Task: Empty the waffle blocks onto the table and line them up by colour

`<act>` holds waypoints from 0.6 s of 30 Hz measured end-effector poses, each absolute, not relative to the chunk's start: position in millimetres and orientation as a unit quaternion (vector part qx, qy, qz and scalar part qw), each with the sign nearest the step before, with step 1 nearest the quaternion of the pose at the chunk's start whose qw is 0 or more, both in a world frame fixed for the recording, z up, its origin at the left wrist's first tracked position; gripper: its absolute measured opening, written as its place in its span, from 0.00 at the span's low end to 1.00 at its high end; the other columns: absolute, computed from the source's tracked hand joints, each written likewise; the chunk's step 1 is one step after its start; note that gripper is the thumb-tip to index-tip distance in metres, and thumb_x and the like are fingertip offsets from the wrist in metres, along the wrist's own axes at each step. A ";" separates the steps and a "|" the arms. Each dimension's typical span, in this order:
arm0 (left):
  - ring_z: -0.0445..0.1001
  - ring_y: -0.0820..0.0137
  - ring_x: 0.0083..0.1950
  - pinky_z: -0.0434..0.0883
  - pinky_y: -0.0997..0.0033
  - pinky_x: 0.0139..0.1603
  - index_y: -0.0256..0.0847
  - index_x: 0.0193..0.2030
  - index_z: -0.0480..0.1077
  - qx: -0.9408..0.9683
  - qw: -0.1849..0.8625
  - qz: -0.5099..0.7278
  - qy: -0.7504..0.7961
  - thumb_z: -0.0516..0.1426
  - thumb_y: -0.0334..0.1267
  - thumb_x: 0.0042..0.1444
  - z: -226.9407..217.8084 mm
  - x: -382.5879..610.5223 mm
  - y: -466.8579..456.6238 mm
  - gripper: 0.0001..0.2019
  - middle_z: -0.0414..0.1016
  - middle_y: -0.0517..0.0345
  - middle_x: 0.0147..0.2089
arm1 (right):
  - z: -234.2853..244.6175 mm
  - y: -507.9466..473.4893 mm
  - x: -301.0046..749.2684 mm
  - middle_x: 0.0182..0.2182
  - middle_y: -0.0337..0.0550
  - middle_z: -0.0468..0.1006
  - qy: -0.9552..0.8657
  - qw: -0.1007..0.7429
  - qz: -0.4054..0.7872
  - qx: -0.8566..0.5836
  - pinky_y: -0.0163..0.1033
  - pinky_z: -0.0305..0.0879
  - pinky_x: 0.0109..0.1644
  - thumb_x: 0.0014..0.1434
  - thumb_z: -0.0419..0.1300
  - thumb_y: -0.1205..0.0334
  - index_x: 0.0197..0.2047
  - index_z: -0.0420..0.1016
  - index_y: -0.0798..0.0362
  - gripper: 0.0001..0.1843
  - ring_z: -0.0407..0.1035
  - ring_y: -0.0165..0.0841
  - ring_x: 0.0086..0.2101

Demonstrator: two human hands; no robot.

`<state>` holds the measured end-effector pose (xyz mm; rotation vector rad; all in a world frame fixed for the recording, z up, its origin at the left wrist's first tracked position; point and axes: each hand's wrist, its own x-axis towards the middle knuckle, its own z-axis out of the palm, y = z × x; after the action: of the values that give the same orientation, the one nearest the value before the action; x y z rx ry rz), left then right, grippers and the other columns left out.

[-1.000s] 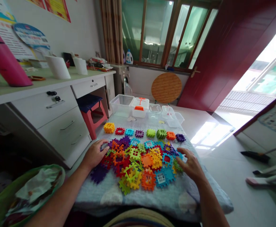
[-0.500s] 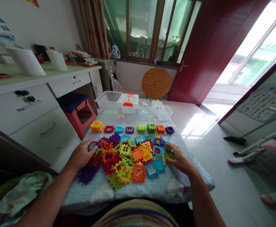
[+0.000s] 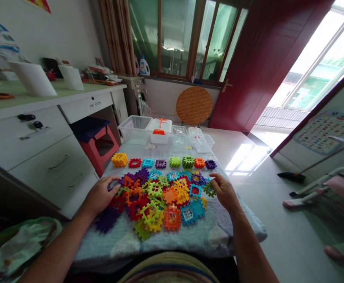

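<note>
A heap of coloured plastic interlocking tiles [image 3: 157,198] lies on a small table covered with a pale blue cloth [image 3: 172,236]. Behind the heap stands a row of single tiles [image 3: 160,162], yellow at the left through purple at the right. My left hand [image 3: 99,194] rests on the heap's left edge, fingers curled over purple and orange tiles. My right hand [image 3: 223,190] is at the heap's right edge, fingers pinched on a green tile [image 3: 209,190].
Clear plastic boxes [image 3: 135,127] and a white lidded box [image 3: 160,131] stand at the table's far end. A white desk with drawers [image 3: 42,145] and a red stool [image 3: 99,143] are to the left. A round wooden board [image 3: 194,105] leans under the window. A broom [image 3: 295,175] lies on the floor at right.
My right hand has moved up along the right edge of the heap and closed on a green tile. My left hand has stayed at the left edge. The view has swung to the right.
</note>
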<state>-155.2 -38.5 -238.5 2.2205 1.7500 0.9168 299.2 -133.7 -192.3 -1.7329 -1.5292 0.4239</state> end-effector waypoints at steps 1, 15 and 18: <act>0.77 0.58 0.48 0.70 0.59 0.57 0.40 0.42 0.73 0.744 0.086 0.307 0.587 0.51 0.52 0.53 -238.2 -155.1 -38.6 0.19 0.79 0.48 0.47 | -193.1 -129.9 298.7 0.21 0.34 0.66 -0.597 0.390 0.171 -0.680 0.36 0.60 0.28 0.62 0.49 0.52 0.47 0.72 0.52 0.18 0.62 0.31 0.23; 0.76 0.55 0.50 0.69 0.56 0.59 0.42 0.42 0.72 0.741 0.095 0.302 0.593 0.51 0.53 0.52 -240.4 -156.8 -37.1 0.20 0.78 0.48 0.47 | -199.7 -133.1 298.3 0.49 0.48 0.73 -0.699 0.212 0.099 -0.676 0.49 0.60 0.58 0.52 0.61 0.62 0.57 0.69 0.52 0.27 0.64 0.44 0.50; 0.76 0.54 0.50 0.69 0.56 0.59 0.41 0.43 0.72 0.738 0.100 0.294 0.599 0.51 0.54 0.52 -239.7 -156.7 -37.3 0.22 0.78 0.47 0.47 | -196.4 -133.4 295.2 0.50 0.50 0.72 -0.710 0.174 0.105 -0.674 0.49 0.59 0.58 0.51 0.60 0.65 0.58 0.68 0.55 0.29 0.63 0.44 0.50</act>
<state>-156.7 -37.3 -239.7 2.1825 1.7693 0.8703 295.2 -133.4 -196.4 -1.9120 -2.0119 0.2985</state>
